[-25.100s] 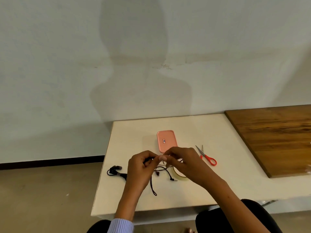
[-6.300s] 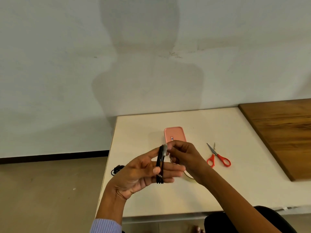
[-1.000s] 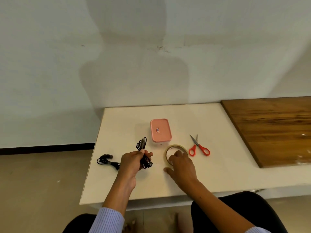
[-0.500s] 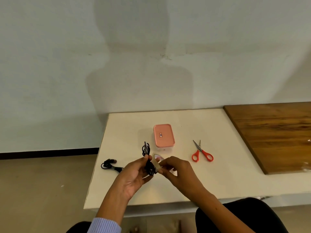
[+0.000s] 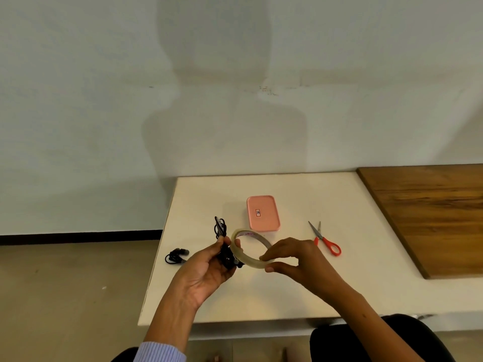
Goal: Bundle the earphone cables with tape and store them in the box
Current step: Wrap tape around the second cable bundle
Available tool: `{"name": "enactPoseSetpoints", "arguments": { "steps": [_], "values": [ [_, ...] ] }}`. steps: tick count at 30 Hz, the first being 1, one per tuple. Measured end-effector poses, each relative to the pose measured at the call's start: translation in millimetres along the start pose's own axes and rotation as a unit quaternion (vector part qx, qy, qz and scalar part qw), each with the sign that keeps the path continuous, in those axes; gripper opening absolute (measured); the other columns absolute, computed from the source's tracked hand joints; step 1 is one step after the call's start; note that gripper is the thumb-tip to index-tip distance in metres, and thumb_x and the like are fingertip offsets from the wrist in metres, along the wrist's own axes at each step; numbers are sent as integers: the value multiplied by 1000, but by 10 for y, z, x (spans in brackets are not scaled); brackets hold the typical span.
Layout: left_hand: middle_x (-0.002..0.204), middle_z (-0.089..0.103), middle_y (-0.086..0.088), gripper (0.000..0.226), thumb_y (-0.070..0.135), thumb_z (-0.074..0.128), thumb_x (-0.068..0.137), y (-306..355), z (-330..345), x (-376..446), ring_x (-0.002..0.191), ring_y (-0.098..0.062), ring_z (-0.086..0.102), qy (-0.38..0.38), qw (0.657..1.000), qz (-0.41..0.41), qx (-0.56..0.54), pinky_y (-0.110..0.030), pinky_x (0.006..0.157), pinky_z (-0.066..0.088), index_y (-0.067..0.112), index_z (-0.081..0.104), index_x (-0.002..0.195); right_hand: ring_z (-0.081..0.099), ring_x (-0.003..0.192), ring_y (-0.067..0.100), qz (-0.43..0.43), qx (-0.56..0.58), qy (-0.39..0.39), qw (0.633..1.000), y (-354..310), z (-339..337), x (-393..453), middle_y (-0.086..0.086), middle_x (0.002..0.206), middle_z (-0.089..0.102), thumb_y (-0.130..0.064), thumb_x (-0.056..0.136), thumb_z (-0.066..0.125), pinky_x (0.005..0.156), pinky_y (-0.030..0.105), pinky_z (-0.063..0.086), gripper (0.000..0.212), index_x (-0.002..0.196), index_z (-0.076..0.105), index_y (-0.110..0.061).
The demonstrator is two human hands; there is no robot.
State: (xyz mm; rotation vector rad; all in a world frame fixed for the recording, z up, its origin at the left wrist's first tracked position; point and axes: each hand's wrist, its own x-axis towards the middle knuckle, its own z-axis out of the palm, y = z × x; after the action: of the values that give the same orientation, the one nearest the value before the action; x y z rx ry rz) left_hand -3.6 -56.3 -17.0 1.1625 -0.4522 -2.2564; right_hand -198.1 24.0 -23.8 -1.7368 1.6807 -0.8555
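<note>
Lifted clear of the counter (image 5: 261, 296) since a second ago, when it lay flat under the right hand, the tape roll (image 5: 249, 248) now hangs in the air between both hands, tilted so its open ring faces up and toward the camera. Half a second back the hands were bunched close together over the bundle; now they stand a little apart with the roll bridging them.

The right hand (image 5: 295, 262) pinches the near right part of the roll's rim between thumb and fingers. The left hand (image 5: 206, 270) is curled, palm up, around a coiled black earphone cable (image 5: 223, 244), thumb pressing it against the fingers; the coil's upper loops stick out above the hand. The roll's left edge touches this hand beside the cable, though whether any tape end is stuck to the cable cannot be told.

A second black earphone bundle (image 5: 176, 256) lies at the counter's left edge, well apart from the hands. The pink box (image 5: 262, 212), lid on, sits beyond the roll. Red-handled scissors (image 5: 325, 241) lie shut to the right of the box, near the right hand. A wooden board (image 5: 431, 215) covers the counter's far right.
</note>
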Motion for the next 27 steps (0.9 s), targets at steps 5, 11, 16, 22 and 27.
{"name": "enactPoseSetpoints", "arguments": {
  "steps": [5,11,16,22,27],
  "values": [
    [88,71,-11,18,15,52,90,9,9,4,73,-23,65,-14,1000,20,-5,-34,75,47,8,65,80,62,105,2,90,127,69,985,6,-7,-2,-16,109,66,-23,67,82,85,21,54,40,104,69,-30],
    [95,70,-14,16,16,57,82,-13,64,22,93,-23,64,-33,998,59,-7,-36,81,47,9,69,75,62,104,12,270,273,75,920,-61,106,-27,-7,115,64,-15,75,76,90,29,50,43,115,61,-17],
    [92,72,-13,36,13,49,92,-63,126,27,90,-20,67,-25,993,109,48,-37,85,48,12,75,68,70,93,26,297,458,64,835,-91,146,-37,14,99,73,-4,86,63,83,34,57,14,96,70,-10],
    [92,72,-14,30,14,50,92,-49,121,52,93,-23,65,-10,993,116,36,-39,87,49,9,73,73,60,101,9,264,311,39,912,-134,155,-1,-17,117,55,-21,74,77,88,26,45,50,120,58,-24],
    [92,73,-13,22,15,51,92,-71,122,53,90,-24,64,1,994,95,58,-37,81,49,8,69,81,45,118,2,132,96,75,984,-77,243,15,-21,131,43,-40,65,81,84,16,44,27,89,69,-36]
  ]
}}
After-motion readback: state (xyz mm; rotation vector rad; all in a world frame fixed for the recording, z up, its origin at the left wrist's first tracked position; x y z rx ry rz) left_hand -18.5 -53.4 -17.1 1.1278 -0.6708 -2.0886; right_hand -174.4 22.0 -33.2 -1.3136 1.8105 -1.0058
